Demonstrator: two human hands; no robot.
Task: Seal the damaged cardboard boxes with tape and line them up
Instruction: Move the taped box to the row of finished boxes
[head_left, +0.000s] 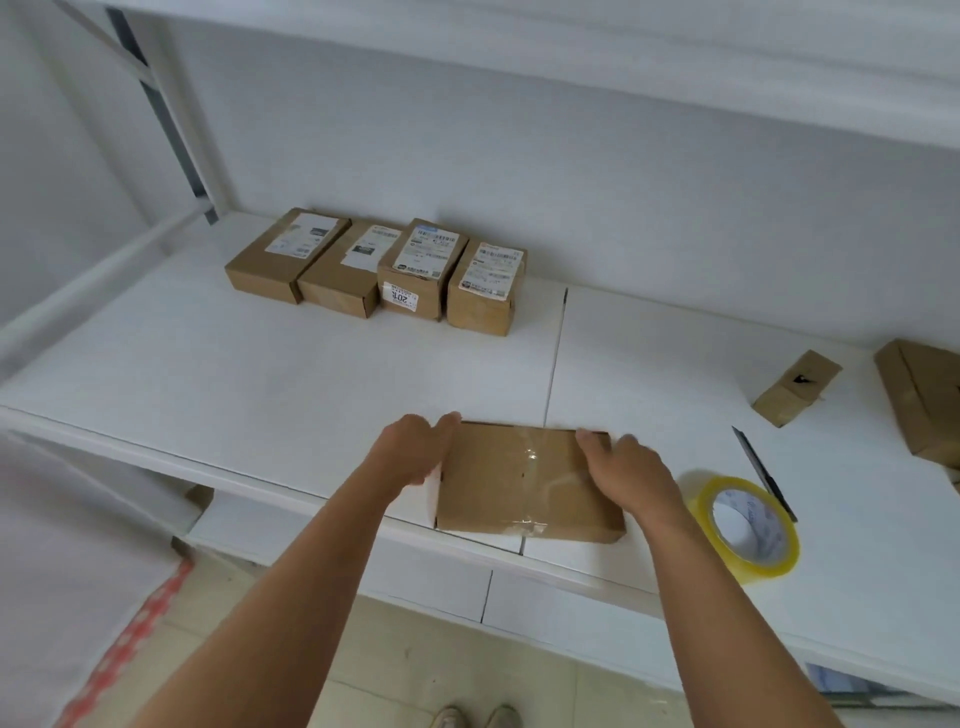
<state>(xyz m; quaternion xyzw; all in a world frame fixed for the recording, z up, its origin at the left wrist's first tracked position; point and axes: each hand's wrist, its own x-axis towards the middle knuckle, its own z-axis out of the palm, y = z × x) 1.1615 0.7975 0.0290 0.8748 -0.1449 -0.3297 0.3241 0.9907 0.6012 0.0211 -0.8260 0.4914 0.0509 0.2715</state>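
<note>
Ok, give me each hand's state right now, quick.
Left hand: grips the left edge of the taped cardboard box, fingers curled over it.
Right hand: rests on the box's right end, fingers over its top; whether it grips cannot be told.

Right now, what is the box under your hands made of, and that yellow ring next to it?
The box looks like plain brown cardboard, matte, with a shiny strip of clear tape across its top. The yellow ring is probably a roll of clear plastic packing tape: glossy, see-through yellowish, wound around a pale, seemingly cardboard core.
</note>
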